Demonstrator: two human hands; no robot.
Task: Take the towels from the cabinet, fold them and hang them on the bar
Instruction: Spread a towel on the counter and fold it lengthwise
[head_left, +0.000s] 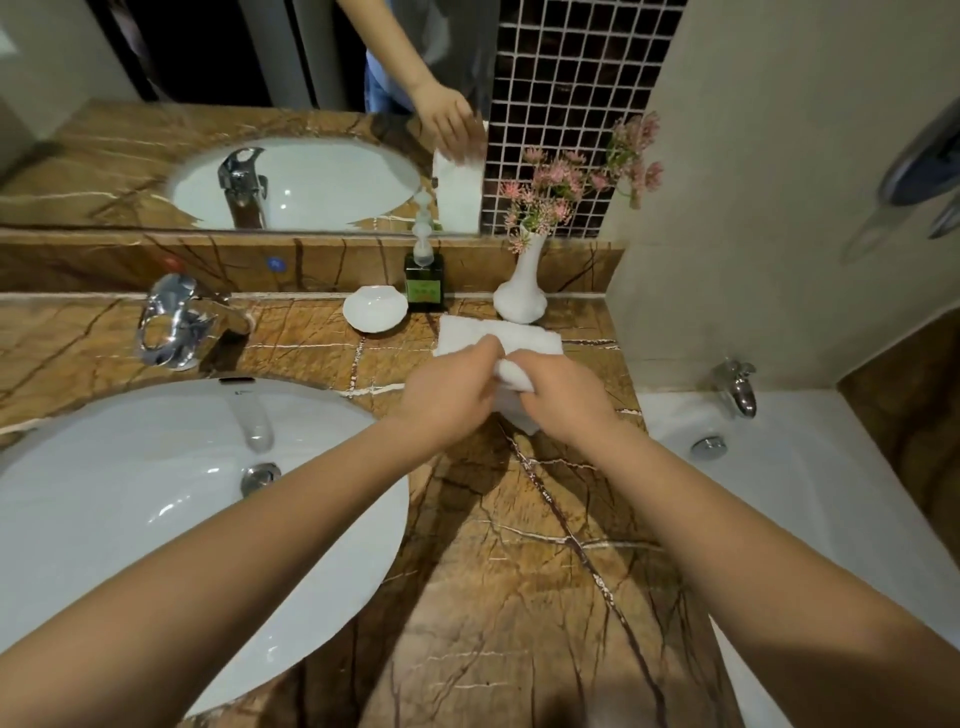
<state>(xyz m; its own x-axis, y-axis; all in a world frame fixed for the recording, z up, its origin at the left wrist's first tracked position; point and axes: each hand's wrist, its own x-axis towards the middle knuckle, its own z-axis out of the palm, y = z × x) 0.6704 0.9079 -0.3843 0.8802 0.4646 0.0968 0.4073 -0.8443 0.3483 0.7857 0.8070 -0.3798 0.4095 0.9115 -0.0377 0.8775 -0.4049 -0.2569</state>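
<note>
Nearest us, the tabletop (519, 571) runs between the sink (104, 493) on our left and the bathtub (805, 493) on our right, giving us a flat place to fold. Farther along it our left grip (447, 400) and right grip (563, 402) meet over the white towel (498, 332), which lies on the tabletop just in front of the vase (522, 291). Both are closed on the cloth. The right has its fingers curled round a bunched fold, and the left pinches the cloth just beside it. The towel's far part lies flat, and a near corner shows under our right wrist.

We judge that we are mid-fold. To do it well, we should lift the gathered part only a little and lay it over so the edges meet. One palm can then smooth the crease flat.

The vase, the soap bottle (425, 286) and the white dish (375, 307) stand close behind, so we should pull toward ourselves, not push away. The bar is not in view.
</note>
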